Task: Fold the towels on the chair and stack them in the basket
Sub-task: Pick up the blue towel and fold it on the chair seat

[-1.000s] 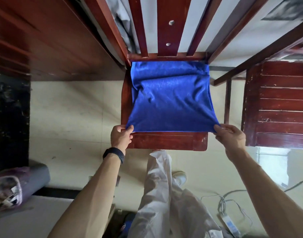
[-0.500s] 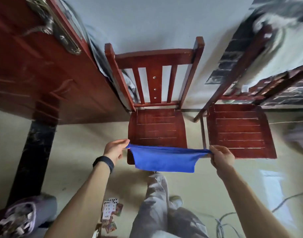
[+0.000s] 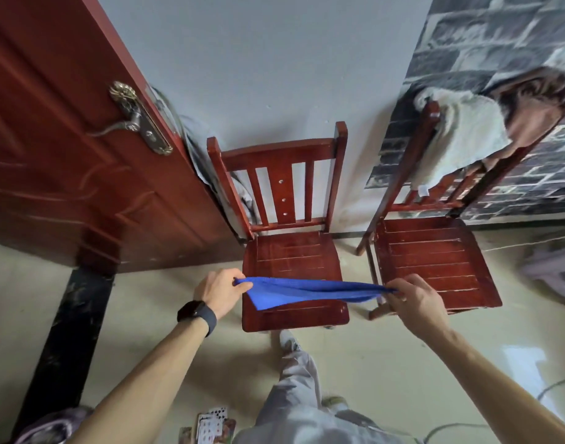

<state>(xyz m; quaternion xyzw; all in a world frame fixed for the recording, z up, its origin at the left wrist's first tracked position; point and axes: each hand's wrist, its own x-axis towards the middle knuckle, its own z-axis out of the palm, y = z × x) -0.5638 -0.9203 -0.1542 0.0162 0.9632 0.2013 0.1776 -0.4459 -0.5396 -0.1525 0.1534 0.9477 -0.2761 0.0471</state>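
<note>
A blue towel (image 3: 306, 291) hangs stretched between my two hands, above the front of the middle red wooden chair (image 3: 294, 257). My left hand (image 3: 220, 291) pinches its left end and my right hand (image 3: 414, 299) pinches its right end. The towel looks doubled over, with a loose corner drooping at the lower left. The chair seat beneath it is bare. A white towel (image 3: 460, 136) and a brown towel (image 3: 537, 104) are draped over the back of a second red chair (image 3: 435, 254) to the right. No basket is in view.
A red door (image 3: 66, 155) with a metal handle stands open at the left. A grey wall and brick-patterned wallpaper are behind the chairs. Playing cards (image 3: 210, 424) lie on the floor near my legs. A purple object (image 3: 553, 270) sits at the far right edge.
The towel lay spread on the chair seat with my hands on its near corners. Both hands lifted it off the seat and now hold it taut in the air; the camera tilted up.
</note>
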